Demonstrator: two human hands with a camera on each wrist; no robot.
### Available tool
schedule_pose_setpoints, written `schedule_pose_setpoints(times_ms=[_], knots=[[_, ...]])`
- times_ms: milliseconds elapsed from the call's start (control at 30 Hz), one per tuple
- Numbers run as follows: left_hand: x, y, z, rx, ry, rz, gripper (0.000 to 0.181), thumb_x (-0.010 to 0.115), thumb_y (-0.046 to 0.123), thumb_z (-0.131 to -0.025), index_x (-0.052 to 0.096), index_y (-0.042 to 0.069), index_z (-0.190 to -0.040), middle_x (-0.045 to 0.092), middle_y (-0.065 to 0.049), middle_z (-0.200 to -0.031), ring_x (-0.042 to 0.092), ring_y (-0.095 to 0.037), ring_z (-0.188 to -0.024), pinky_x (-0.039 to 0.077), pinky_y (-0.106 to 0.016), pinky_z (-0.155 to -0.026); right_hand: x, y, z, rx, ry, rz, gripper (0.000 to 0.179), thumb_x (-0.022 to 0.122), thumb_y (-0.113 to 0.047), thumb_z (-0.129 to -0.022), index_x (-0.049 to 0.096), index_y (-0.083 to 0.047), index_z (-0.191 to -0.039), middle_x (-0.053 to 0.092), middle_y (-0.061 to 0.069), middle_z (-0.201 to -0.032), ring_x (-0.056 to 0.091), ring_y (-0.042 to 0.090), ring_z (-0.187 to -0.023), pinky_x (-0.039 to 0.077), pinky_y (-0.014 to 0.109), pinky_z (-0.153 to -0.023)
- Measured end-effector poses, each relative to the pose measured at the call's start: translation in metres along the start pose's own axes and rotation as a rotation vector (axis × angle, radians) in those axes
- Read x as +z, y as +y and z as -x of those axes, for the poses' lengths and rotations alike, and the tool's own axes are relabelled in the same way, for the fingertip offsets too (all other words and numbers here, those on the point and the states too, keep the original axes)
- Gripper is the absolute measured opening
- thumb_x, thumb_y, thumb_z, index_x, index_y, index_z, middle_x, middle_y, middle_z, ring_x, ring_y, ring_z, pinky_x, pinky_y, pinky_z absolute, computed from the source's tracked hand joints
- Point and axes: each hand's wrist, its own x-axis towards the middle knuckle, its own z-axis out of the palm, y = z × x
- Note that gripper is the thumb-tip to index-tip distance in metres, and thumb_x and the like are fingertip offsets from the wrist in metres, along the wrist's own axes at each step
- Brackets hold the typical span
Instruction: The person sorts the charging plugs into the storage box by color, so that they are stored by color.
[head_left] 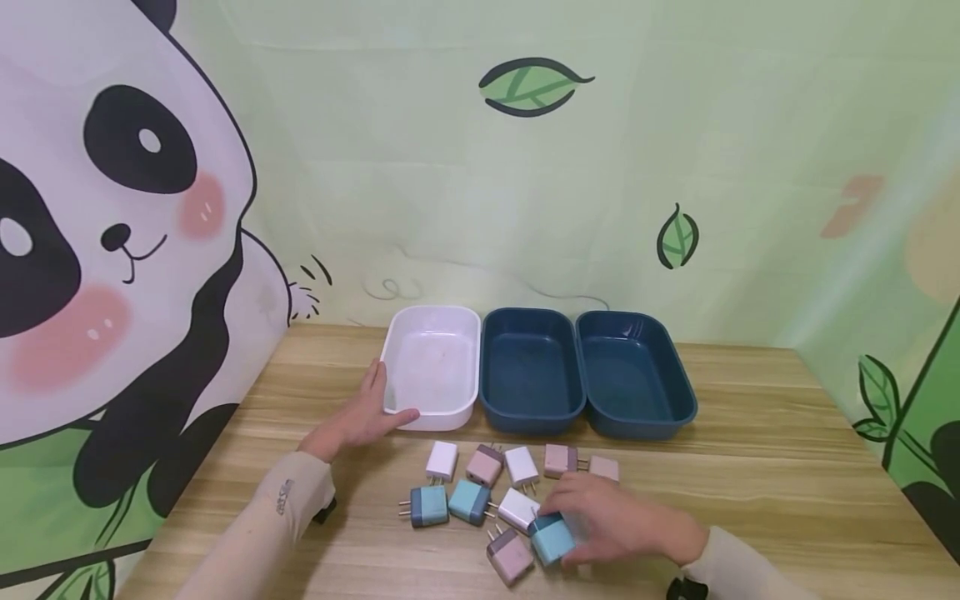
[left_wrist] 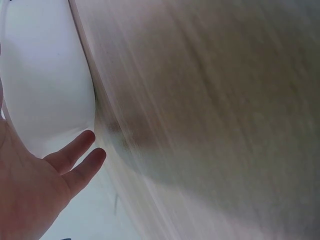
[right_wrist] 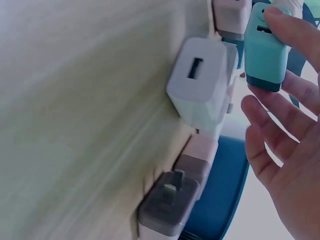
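My right hand [head_left: 611, 517] pinches a teal charger plug [head_left: 552, 540] with a dark blue end between thumb and fingers. The right wrist view shows ports on the teal charger plug [right_wrist: 266, 52], under the thumb. Beside it lie a white charger plug [head_left: 517, 508] and a pink one [head_left: 510, 557]. My left hand [head_left: 367, 412] rests at the near left corner of a white bin [head_left: 438, 421]. Its thumb lies by the front rim and its fingers along the outer side, straight in the left wrist view.
Two dark blue bins [head_left: 532, 423] stand in a row right of the white one. Several white, pink and teal charger plugs lie in front, including a teal one [head_left: 429, 506]. A printed cloth [head_left: 450, 208] hangs behind the wooden table [head_left: 750, 467].
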Motion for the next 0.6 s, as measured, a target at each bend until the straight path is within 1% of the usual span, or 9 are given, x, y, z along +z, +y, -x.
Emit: schedule_pose_setpoints(times_ms=[67, 233, 333, 400, 467, 533, 600], knots=[[0.000, -0.001, 0.000, 0.002, 0.002, 0.002, 0.111, 0.061, 0.055, -0.085, -0.009, -0.004, -0.147, -0.014, -0.025, -0.153, 0.012, -0.046, -0.137, 0.021, -0.055, -0.106, -0.003, -0.001, -0.001, 0.021, -0.008, -0.015, 0.046, 0.073, -0.044, -0.080, 0.063, -0.019, -0.118, 0.058, -0.009, -0.116, 0.052, 0.010, -0.109, 0.046, 0.031, -0.091], [-0.001, -0.001, 0.000, -0.001, 0.002, 0.002, 0.113, 0.061, 0.058, -0.084, -0.009, -0.003, -0.147, -0.013, -0.025, -0.153, 0.012, -0.046, -0.137, 0.021, -0.055, -0.106, -0.010, -0.003, -0.002, 0.046, -0.001, -0.030, 0.045, 0.075, -0.037, -0.080, 0.063, -0.016, -0.119, 0.059, -0.005, -0.118, 0.054, 0.014, -0.112, 0.046, 0.034, -0.091], [-0.001, -0.001, 0.000, -0.001, 0.001, 0.000, 0.114, 0.061, 0.059, -0.083, -0.009, -0.003, -0.147, -0.012, -0.025, -0.153, 0.011, -0.045, -0.137, 0.021, -0.054, -0.106, -0.014, -0.004, -0.004, 0.094, -0.015, -0.021, 0.047, 0.074, -0.037, -0.080, 0.062, -0.016, -0.121, 0.058, -0.001, -0.122, 0.053, 0.017, -0.114, 0.046, 0.037, -0.092], [-0.002, 0.000, 0.000, 0.003, 0.001, 0.000, 0.114, 0.061, 0.059, -0.083, -0.009, -0.004, -0.147, -0.013, -0.026, -0.152, 0.011, -0.046, -0.137, 0.021, -0.055, -0.106, -0.016, -0.004, -0.005, 0.118, -0.020, -0.019, 0.048, 0.074, -0.037, -0.080, 0.061, -0.017, -0.122, 0.058, 0.000, -0.123, 0.053, 0.015, -0.112, 0.046, 0.037, -0.091], [-0.002, 0.001, 0.000, 0.003, 0.002, -0.002, 0.114, 0.061, 0.059, -0.083, -0.009, -0.004, -0.147, -0.012, -0.026, -0.153, 0.012, -0.046, -0.137, 0.022, -0.054, -0.106, -0.019, -0.003, -0.007, 0.122, -0.012, -0.019, 0.048, 0.075, -0.035, -0.080, 0.061, -0.016, -0.122, 0.057, -0.001, -0.122, 0.053, 0.013, -0.108, 0.046, 0.035, -0.090], [-0.001, 0.001, 0.000, 0.008, 0.002, -0.014, 0.114, 0.061, 0.059, -0.083, -0.008, -0.005, -0.147, -0.012, -0.026, -0.152, 0.014, -0.046, -0.137, 0.022, -0.054, -0.106, -0.023, -0.002, -0.009, 0.111, 0.009, -0.031, 0.047, 0.076, -0.032, -0.080, 0.060, -0.015, -0.121, 0.056, -0.005, -0.117, 0.052, 0.009, -0.102, 0.047, 0.031, -0.088], [-0.001, 0.000, 0.000, 0.011, 0.002, -0.023, 0.113, 0.061, 0.058, -0.083, -0.008, -0.005, -0.147, -0.012, -0.026, -0.152, 0.016, -0.046, -0.136, 0.023, -0.053, -0.106, -0.026, -0.001, -0.011, 0.101, 0.032, -0.052, 0.047, 0.077, -0.029, -0.079, 0.060, -0.014, -0.120, 0.055, -0.007, -0.114, 0.052, 0.009, -0.098, 0.047, 0.027, -0.085]])
